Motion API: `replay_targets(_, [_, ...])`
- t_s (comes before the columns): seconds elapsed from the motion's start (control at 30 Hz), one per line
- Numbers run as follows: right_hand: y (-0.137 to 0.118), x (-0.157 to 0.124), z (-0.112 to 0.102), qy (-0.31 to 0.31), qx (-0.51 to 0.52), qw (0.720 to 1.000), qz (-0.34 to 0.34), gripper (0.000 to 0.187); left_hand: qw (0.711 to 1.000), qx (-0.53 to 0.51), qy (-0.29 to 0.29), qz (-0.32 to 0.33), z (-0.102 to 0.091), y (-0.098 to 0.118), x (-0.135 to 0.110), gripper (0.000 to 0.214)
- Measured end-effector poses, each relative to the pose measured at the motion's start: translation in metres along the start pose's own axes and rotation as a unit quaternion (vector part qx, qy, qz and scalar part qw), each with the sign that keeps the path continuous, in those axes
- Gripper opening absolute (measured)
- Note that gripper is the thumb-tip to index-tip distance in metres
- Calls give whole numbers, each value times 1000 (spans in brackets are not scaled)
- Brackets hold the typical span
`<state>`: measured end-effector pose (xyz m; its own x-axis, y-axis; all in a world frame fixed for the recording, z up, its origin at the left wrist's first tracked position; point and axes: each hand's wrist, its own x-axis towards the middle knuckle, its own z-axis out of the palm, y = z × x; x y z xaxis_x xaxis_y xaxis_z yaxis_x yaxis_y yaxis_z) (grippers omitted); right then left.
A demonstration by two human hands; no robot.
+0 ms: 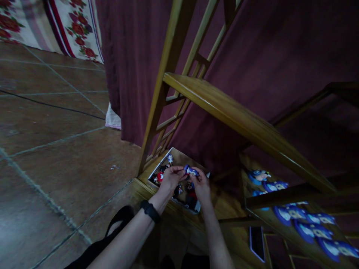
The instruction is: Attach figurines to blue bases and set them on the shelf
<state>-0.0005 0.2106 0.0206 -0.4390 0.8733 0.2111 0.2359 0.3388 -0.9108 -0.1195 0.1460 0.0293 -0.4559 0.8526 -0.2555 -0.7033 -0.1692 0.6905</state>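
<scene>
Between my two hands is a small purple-and-white figurine, held above an open box. My left hand, with a black band on its wrist, pinches the figurine's left end. On the other end, the fingers of my right hand are closed. Below them the shallow cardboard box sits on a low wooden shelf. Several small figures lie inside it, among them a red one and a pale purple one. My hands and forearms hide part of the box.
A wooden shelf board slants above and right of my hands. Several blue-and-purple figures lie on a lower shelf at right, near a dark phone-like slab. A maroon curtain hangs behind; a cable crosses the tiled floor.
</scene>
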Motion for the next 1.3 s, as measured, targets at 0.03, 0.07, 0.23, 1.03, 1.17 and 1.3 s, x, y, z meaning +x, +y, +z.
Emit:
replay_targets(0.03, [1, 0, 0, -2, 3, 1000, 6, 32, 1000, 5, 1, 3, 0, 0, 0, 29])
replay_targets(0.07, [1, 0, -1, -3, 5, 1000, 8, 33, 1000, 12, -1, 5, -1, 1, 0, 29])
replay_targets(0.23, [-3, -2, -1, -1, -11, 1000, -16, 31, 998, 51, -15, 19, -2, 4, 1, 24])
replay_targets(1.03, [-3, -6, 2, 37, -132, 988, -65, 28, 952, 271, -24, 138, -4, -2, 0, 17])
replay_targets(1.17, [-8, -9, 4, 22, -167, 983, -77, 28, 954, 272, -21, 126, -7, -2, 2, 16])
replay_targets(1.3, [-16, -12, 5, 3, -196, 975, -104, 26, 963, 248, -23, 106, -13, -2, 6, 12])
